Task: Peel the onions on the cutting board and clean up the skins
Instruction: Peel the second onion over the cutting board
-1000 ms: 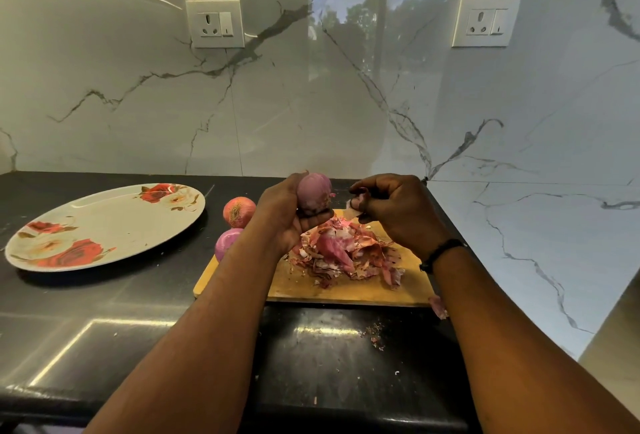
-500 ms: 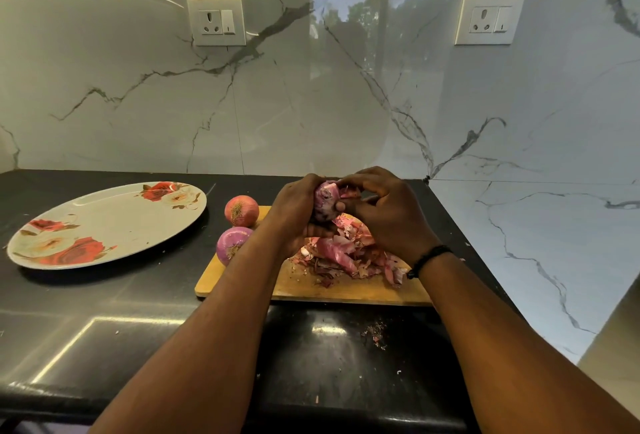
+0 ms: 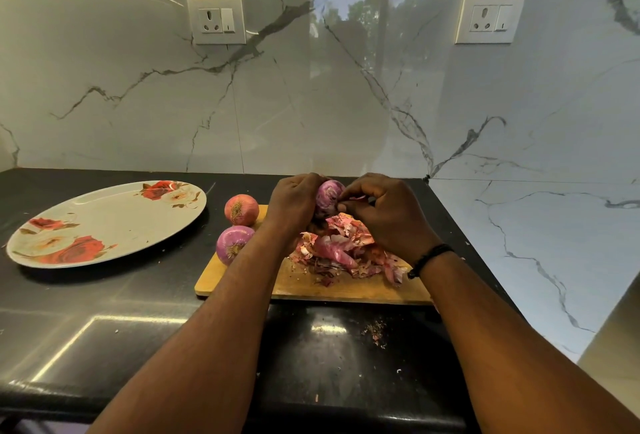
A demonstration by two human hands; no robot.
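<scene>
Peeling in progress, roughly mid-task by my read. Left hand (image 3: 294, 203) has its fingers curled round a purple onion (image 3: 328, 195), held up above the cutting board (image 3: 294, 286), over the back of the skin pile (image 3: 346, 248). Right hand (image 3: 384, 215) has its fingertips (image 3: 343, 205) pinched at the onion's right side, apparently nipping a flap of skin; can't tell how much skin is actually in the pinch, the fingers cover it.

Status as I judge it:
- Onion in hand: surface looks glossy purple, so mostly stripped, with a last bit coming off.
- Second purple onion (image 3: 233, 243) sits at the board's left edge and overhangs onto the counter (image 3: 138, 312). Looks peeled, root tuft present.
- Orange-brown onion (image 3: 241, 210) just behind it, at the board's back-left corner; dry outer skin looks intact, so likely not yet peeled.
- Skins heaped mid-board, none cleared. A few crumbs (image 3: 375, 331) lie on the counter in front of the board.
- Floral plate (image 3: 104, 225) to the left, well apart from the board, holds no onions or skins.

Left to do: finish this onion, peel the brown one, then clear the pile and the stray crumbs. Cleanup not started.
</scene>
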